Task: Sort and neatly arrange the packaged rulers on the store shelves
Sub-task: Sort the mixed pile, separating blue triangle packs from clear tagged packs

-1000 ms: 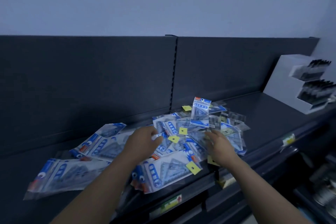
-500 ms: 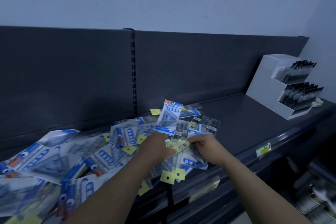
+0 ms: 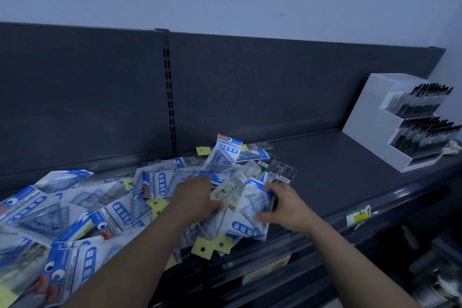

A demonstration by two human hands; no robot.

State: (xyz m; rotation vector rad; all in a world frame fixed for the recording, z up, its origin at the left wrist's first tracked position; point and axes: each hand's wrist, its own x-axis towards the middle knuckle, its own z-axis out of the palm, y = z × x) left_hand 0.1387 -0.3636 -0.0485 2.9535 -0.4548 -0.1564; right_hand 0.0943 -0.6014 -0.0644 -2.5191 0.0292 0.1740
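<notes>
A loose heap of packaged rulers point(image 3: 117, 210) in blue-and-white bags with yellow tags covers the left and middle of the dark shelf point(image 3: 332, 182). My left hand point(image 3: 193, 195) lies on the heap's right part, fingers curled round a small clear ruler pack point(image 3: 226, 191). My right hand point(image 3: 282, 205) grips the right edge of a blue-and-white ruler pack point(image 3: 252, 210) at the heap's right end. One pack point(image 3: 225, 150) stands tilted up at the back. Several small clear packs point(image 3: 277, 172) with barcodes lie behind my hands.
A white stepped display box point(image 3: 370, 117) full of black pens stands at the shelf's right end. The dark back panel point(image 3: 250, 87) rises behind the heap. Price labels point(image 3: 357, 216) hang on the shelf's front rail, with lower shelves below.
The view has shifted right along the shelf. Both hands have come together at the heap's right end and closed on packs there; the left hand now holds a small clear pack.
</notes>
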